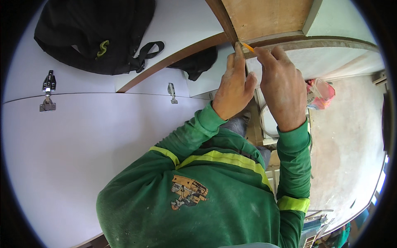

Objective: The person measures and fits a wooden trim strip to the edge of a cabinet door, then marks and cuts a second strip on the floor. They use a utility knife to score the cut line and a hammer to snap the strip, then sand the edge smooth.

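My right hand [285, 84] is closed around a yellow-orange pencil [249, 48], whose tip meets a narrow wooden edge strip [223, 18] where boards join. Close to that tip, my left hand [235, 84] rests its outstretched fingertips against the same corner, with the thumb apart. Nothing held shows in the left hand, though its palm side is partly hidden. A brown wood panel [264, 18] lies just beyond both hands, bordered by a brown-edged rail [314, 42].
On the left, a black bag [95, 33] lies on a white cabinet shelf. A white door panel [78, 153] carries metal hinges [48, 93]. To the right are a pink plastic package [320, 94], a round white lid or bucket [269, 121] and a pale dusty board [347, 140].
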A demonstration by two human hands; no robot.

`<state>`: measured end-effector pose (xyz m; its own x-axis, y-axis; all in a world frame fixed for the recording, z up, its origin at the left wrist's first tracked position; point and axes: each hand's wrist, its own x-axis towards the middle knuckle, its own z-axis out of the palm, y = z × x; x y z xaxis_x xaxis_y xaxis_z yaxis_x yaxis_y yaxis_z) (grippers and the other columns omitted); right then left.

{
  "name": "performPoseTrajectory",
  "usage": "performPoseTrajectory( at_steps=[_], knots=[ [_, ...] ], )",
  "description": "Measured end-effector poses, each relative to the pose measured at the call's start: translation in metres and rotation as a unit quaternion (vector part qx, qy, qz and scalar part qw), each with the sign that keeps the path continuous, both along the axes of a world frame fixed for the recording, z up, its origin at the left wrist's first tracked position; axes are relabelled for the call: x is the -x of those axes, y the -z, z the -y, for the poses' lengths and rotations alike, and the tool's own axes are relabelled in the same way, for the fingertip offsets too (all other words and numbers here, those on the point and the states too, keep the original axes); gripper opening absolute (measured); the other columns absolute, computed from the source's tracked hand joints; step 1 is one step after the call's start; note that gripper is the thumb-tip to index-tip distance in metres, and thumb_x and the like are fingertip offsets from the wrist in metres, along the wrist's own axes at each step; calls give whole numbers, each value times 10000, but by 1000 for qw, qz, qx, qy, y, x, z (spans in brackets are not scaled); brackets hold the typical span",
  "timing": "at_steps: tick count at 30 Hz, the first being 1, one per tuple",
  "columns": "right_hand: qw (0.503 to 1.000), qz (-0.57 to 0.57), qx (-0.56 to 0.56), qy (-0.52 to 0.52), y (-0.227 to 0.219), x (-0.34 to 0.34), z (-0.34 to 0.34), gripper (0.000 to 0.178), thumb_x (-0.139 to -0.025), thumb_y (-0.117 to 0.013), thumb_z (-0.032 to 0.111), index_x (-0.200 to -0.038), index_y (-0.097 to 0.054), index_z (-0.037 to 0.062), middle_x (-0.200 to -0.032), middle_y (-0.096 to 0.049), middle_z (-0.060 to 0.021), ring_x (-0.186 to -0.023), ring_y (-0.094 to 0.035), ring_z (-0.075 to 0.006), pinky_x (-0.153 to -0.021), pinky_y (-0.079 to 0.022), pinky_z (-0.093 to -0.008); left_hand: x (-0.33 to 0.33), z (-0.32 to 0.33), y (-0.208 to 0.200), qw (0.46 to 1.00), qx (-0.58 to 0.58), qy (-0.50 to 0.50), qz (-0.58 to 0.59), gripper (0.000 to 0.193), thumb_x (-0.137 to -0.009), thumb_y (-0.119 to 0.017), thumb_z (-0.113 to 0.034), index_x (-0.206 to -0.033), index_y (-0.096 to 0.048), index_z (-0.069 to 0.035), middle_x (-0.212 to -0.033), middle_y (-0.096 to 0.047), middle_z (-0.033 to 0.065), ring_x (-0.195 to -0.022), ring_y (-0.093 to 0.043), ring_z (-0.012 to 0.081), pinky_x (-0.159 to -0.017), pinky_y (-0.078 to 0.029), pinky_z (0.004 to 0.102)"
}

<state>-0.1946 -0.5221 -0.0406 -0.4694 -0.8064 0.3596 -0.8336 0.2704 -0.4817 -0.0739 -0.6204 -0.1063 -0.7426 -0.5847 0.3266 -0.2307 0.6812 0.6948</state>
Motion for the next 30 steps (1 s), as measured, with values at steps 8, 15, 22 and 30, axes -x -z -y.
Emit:
performPoseTrajectory(
  at_steps=[8,15,22,30],
  knots=[
    [999,3,33,15,12,1,3,298,-921,-677,52,-1208,-746,93,-1028,-702,-148,-842,-742,-408,-696,-604,-492,2,12,10,995,70,-44,-55,504,-1064,-657,-80,-1519,-503,71,-1070,-656,219,-900,-678,417,-787,-559,461],
    [999,11,43,9,22,6,6,298,-934,-637,36,-1200,-754,100,-1025,-701,-153,-841,-734,-415,-715,-598,-501,3,24,21,993,78,-38,-75,417,-1056,-684,-90,-1434,-604,68,-1087,-687,222,-904,-692,413,-779,-567,444],
    [998,16,60,5,30,11,6,252,-927,-641,51,-1156,-745,73,-1037,-700,-164,-857,-736,-412,-730,-600,-504,6,29,25,996,76,-21,-41,494,-1055,-680,-117,-1501,-551,54,-1195,-674,250,-1025,-690,462,-865,-571,485],
    [999,7,49,7,29,19,-5,195,-925,-650,46,-1110,-713,50,-1012,-674,-167,-847,-733,-410,-704,-597,-505,10,24,14,997,66,-27,4,459,-1083,-633,-129,-1500,-557,50,-1174,-679,246,-1014,-695,447,-861,-571,480]
  ],
)
